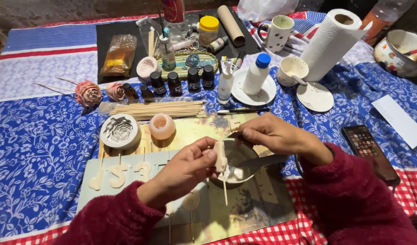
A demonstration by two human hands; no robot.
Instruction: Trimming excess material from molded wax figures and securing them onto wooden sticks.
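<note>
At frame centre, the left hand [185,169] pinches a pale moulded piece [220,156] on its thin stick [225,190] over a bowl [238,165], the right hand [274,134] clenching a small tool; likely light and brittle, best held by the stick.

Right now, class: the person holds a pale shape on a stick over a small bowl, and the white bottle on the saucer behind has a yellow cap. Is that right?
Not quite. The head view shows the white bottle on the saucer has a blue cap, not yellow. The rest holds: the left hand holds the pale shape on a stick over the small bowl.
</note>
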